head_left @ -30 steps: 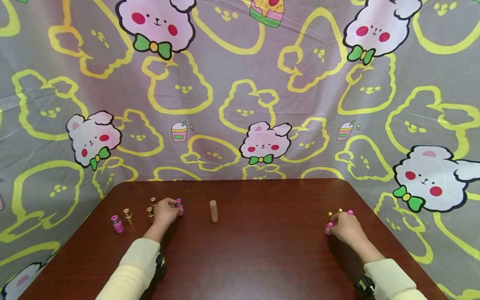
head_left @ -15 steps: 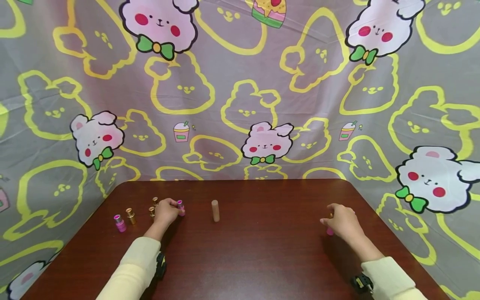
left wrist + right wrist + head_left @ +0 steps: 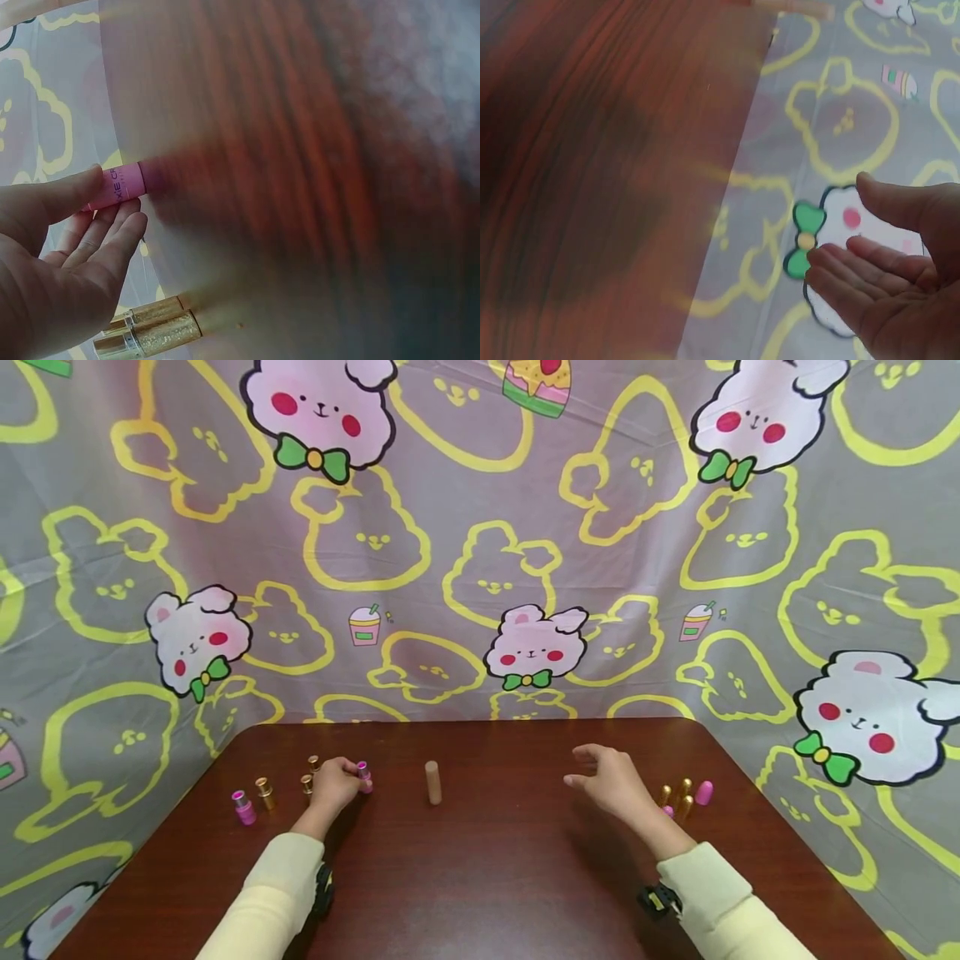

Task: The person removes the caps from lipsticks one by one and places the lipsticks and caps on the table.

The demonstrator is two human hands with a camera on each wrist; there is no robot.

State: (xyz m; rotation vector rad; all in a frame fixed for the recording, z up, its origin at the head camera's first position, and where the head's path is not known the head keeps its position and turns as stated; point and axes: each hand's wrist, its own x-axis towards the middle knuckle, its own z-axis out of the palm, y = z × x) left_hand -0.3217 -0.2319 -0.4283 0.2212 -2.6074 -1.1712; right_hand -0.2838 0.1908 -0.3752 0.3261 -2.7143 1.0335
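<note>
My left hand [image 3: 333, 787] pinches a pink lipstick tube [image 3: 365, 778] between thumb and fingers, upright on the table. In the left wrist view the thumb lies along the tube's printed side [image 3: 120, 186]. Two gold lipstick tubes [image 3: 154, 327] stand close beside that hand. My right hand [image 3: 617, 783] hovers above the table with fingers spread and nothing in its grasp; the right wrist view shows its palm bare. Between the hands, nearer the left one, a tan cylinder [image 3: 433, 783] stands upright.
Further left stand another gold lipstick tube [image 3: 265, 793] and another pink one [image 3: 243, 807]. Right of my right hand is a group of gold caps [image 3: 686, 802] and pink caps [image 3: 703, 792]. A patterned cloth [image 3: 465, 568] hangs behind the brown table [image 3: 495, 877].
My right hand has left the group of caps and moved left across the table, uncovering them; a pink cap stays there. My left hand keeps its hold on the pink lipstick tube.
</note>
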